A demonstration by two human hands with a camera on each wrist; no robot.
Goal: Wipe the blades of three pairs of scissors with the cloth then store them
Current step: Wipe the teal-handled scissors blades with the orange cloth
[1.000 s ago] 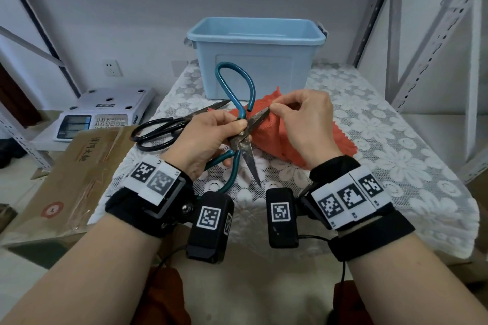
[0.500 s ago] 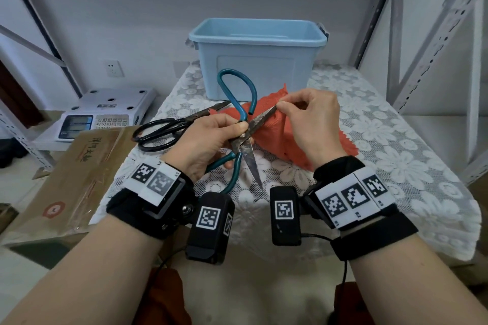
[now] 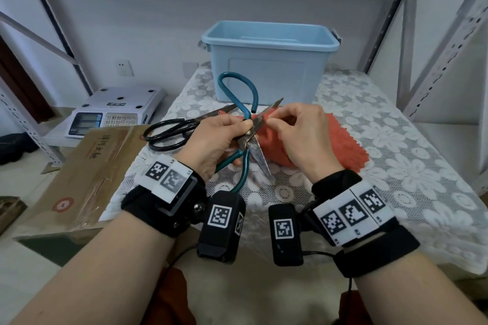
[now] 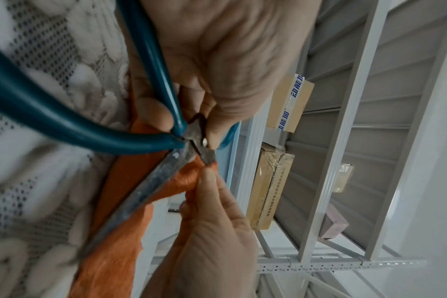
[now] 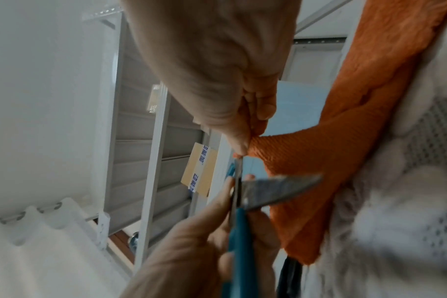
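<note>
The teal-handled scissors are gripped at the pivot by the left hand, blades spread wide above the table. A fold of the orange cloth is pinched around the upper blade by the right hand, close to the pivot. The lower blade is left bare, pointing down toward the wrists. A cut is the likely hazard — a slip of the cloth would bring fingertips onto the edge. The black scissors lie on the table at the left; the blue storage bin stands behind.
</note>
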